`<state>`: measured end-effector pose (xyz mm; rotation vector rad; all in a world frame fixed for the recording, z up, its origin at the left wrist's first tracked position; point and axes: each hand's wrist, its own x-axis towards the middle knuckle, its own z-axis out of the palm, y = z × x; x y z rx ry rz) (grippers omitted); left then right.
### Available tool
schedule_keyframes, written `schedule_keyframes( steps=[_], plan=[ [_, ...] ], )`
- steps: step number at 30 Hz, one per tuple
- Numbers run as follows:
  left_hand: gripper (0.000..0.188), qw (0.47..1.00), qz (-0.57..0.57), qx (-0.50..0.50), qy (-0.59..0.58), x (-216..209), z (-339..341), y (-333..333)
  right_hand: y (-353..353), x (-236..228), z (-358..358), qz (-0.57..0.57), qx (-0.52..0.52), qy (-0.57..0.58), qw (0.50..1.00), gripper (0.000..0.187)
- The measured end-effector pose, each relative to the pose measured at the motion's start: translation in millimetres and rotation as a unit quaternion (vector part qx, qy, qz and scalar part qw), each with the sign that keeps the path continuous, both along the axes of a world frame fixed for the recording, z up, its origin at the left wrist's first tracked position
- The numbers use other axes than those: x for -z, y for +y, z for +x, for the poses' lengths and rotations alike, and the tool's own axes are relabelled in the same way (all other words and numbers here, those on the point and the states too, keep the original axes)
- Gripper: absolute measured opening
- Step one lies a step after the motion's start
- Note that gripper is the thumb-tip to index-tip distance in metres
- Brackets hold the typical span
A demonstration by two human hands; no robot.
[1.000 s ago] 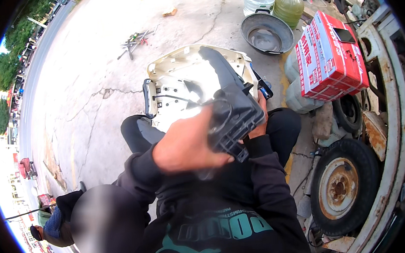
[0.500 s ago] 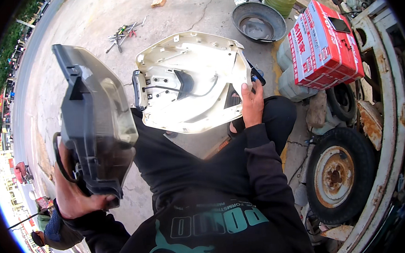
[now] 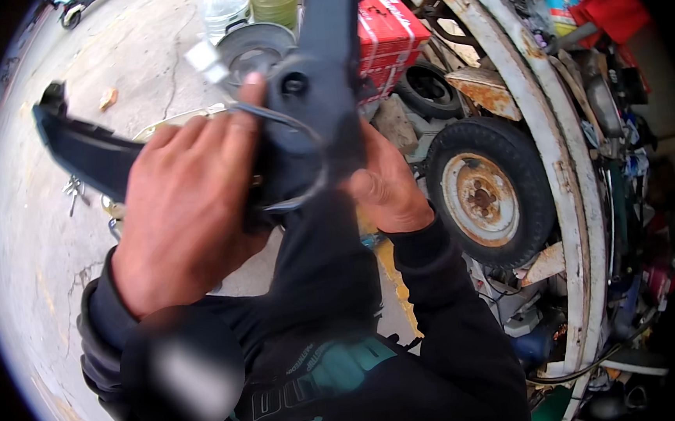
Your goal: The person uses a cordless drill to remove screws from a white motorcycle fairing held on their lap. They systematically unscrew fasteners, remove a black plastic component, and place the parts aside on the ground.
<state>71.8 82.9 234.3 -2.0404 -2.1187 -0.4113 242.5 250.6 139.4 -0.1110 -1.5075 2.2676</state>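
In front of me, close to the camera, is a headlight unit with its black plastic back turned up. A thin grey wire runs across it, and a blurred white connector sticks out at the upper left. A long black arm of the unit reaches out to the left. My left hand lies over the near left part, fingers bent around it with the tip of one beside the wire. My right hand grips the right edge. The pale body panel is mostly hidden behind the unit.
To the right stand a rusty-rimmed wheel, a red box and a worn white metal frame with clutter beyond. A metal basin and jugs are at the back. Tools lie on the concrete at left.
The headlight has come from the left to the middle and turned to show its back. My right hand has left the pale panel and taken hold of the headlight. The view has swung right.
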Motion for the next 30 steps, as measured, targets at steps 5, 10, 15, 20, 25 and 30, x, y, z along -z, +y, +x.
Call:
schedule_keyframes(
  steps=[5,10,15,20,25,30],
  plan=[
    [0.074,0.978,0.023,0.166,0.122,41.9,77.4,87.6,0.6,48.1,120.9,-0.084,0.203,-0.026,0.975,0.091],
    [0.056,0.952,0.096,0.277,0.089,119.7,159.5,129.6,0.8,93.3,250.9,-0.174,0.275,-0.017,0.946,0.078],
    [0.047,0.922,0.149,0.351,0.067,191.5,201.0,143.6,6.0,108.9,323.0,-0.091,0.354,-0.195,0.91,0.086],
    [0.044,0.909,0.164,0.378,0.066,223.0,189.8,153.4,4.1,141.0,289.9,-0.117,0.457,-0.15,0.869,0.078],
    [0.045,0.915,0.141,0.37,0.075,198.6,155.1,155.3,15.0,135.3,255.5,-0.085,0.491,-0.177,0.848,0.055],
    [0.062,0.927,0.219,0.232,0.198,154.6,115.2,154.0,35.6,95.9,207.6,-0.051,0.549,-0.086,0.83,0.064]
  ],
)
